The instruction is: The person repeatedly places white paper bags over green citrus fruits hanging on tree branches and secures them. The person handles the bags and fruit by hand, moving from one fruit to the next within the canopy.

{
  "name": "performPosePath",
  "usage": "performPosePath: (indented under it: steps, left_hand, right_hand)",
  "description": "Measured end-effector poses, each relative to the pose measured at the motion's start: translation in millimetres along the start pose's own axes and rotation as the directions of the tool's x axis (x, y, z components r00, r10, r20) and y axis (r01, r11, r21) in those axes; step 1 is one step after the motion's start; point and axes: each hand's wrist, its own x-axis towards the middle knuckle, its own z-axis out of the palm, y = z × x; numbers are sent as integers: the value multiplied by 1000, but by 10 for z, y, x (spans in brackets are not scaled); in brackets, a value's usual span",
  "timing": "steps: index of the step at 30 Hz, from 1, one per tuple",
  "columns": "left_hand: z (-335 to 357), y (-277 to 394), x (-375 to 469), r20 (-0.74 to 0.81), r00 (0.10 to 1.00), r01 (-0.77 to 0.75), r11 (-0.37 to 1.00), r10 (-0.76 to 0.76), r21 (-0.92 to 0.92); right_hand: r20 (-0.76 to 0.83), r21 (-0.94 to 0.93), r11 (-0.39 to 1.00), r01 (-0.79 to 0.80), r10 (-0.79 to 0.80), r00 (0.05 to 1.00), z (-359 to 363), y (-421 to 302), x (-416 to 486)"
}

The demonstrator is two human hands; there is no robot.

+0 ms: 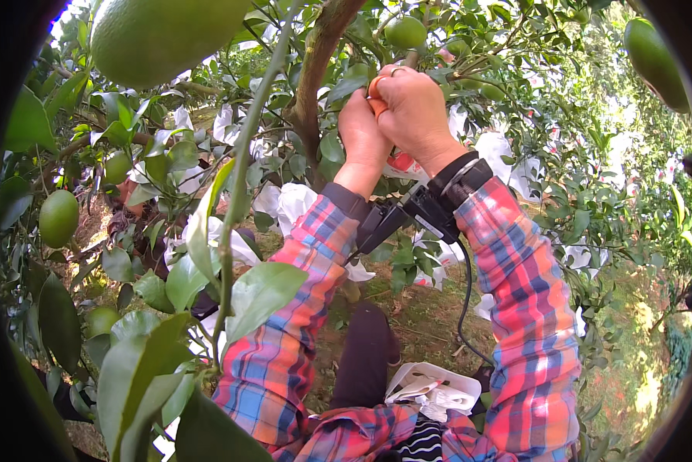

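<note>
My left hand (362, 136) and my right hand (418, 112) are pressed together among the leaves, just right of a thick brown branch (314, 75). Their fingers are curled and meet; whatever lies between the fingertips is hidden. Orange bands (379, 97) wrap fingers at the meeting point, and a ring (398, 70) shows on my right hand. Directly beneath the hands, a white and red fruit bag (406, 166) is partly visible; I cannot tell whether either hand holds it. A green citrus fruit (405, 32) hangs just above the knuckles.
Large green fruit (167, 34) and a thin stem (247, 138) cross close before the camera at left. White bags (294, 205) hang among the branches. Black devices (429, 213) with a cable (467, 289) sit at my wrists. A white container (464, 384) with folded bags is at my waist.
</note>
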Motion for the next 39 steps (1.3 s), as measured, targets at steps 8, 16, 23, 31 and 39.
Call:
performPosePath:
  steps: [8, 16, 23, 31, 39]
  left_hand:
    - [-14, -176, 101, 119, 901, 419, 765, -417, -490]
    - [-127, -279, 190, 274, 847, 528, 652, -456, -545]
    - [-195, -325, 212, 464, 824, 561, 586, -325, -584]
    - [-221, -283, 225, 438, 834, 540, 658, -335, -524]
    - [-304, -186, 294, 534, 785, 592, 632, -313, -500]
  right_hand:
    - [148, 333, 741, -583, 569, 809, 47, -3, -328]
    - [269, 501, 528, -685, 658, 704, 125, 61, -442]
    - [253, 554, 495, -669, 665, 702, 67, 71, -486]
    - [189, 471, 602, -645, 645, 740, 20, -15, -563]
    - [127, 507, 615, -603, 639, 758, 37, -105, -585]
